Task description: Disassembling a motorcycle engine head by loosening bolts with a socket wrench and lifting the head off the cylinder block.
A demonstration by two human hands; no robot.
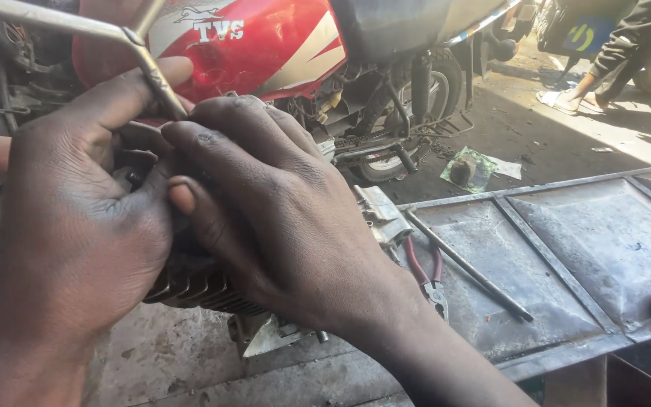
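Both hands on a finned engine cylinder (197, 286)

Left hand (77, 218) and right hand (273, 211) clasp it from above; left thumb presses a metal rod (156, 75).

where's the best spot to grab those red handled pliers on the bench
Grip the red-handled pliers by the two handles, coming from above. They lie flat on the metal bench with the handles pointing away and the jaw end nearest you; the long rod lies just to their right, so close in from the left.
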